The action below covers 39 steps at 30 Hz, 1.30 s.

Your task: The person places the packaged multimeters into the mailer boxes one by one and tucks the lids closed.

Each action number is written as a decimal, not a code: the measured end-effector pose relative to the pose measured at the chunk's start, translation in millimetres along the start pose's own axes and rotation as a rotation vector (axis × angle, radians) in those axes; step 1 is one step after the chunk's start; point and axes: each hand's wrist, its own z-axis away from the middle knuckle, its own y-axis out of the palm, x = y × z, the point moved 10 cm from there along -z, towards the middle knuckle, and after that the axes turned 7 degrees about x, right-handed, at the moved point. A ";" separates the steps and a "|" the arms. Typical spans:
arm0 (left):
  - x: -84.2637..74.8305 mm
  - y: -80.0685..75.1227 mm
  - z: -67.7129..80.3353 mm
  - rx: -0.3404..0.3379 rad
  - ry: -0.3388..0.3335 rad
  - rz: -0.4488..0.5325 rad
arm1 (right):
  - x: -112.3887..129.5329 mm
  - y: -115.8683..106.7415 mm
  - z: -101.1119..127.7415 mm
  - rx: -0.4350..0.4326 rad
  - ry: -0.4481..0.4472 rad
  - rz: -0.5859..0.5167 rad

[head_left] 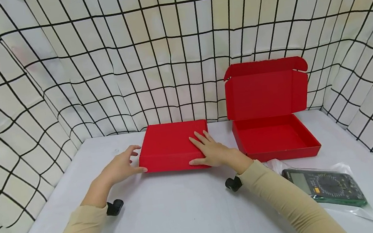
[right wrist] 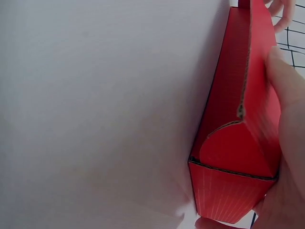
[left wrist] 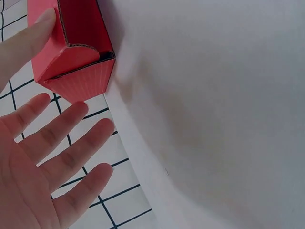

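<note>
A red cardboard box stands on the white table with its lid lowered. In the left wrist view, the lid's front flap hangs outside the box, apart from the front wall. My left hand is at the left side, its thumb touching the flap near the corner and its other fingers spread beside the end wall. My right hand rests on the lid's right part with straight, spread fingers, its thumb at the front edge. From the right wrist view, a rounded side tab shows under the lid's corner.
A second red box stands at the right with its lid raised. In front of it, near my right forearm, a digital multimeter lies in a clear plastic bag. A white cloth with black grid lines surrounds the table.
</note>
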 end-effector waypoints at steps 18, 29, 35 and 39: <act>-32.8 19.0 -30.9 0.017 0.153 -0.311 | 0.9 2.9 -3.1 -0.003 -0.049 0.018; -36.4 31.9 -39.9 0.086 0.134 -0.375 | 1.2 4.0 -8.0 0.017 -0.067 0.102; -39.7 32.4 -39.9 0.108 0.125 -0.367 | -2.8 1.1 -10.7 0.012 -0.061 0.091; -41.3 34.7 -39.7 0.111 0.122 -0.363 | -4.8 0.2 -10.3 0.011 -0.063 0.075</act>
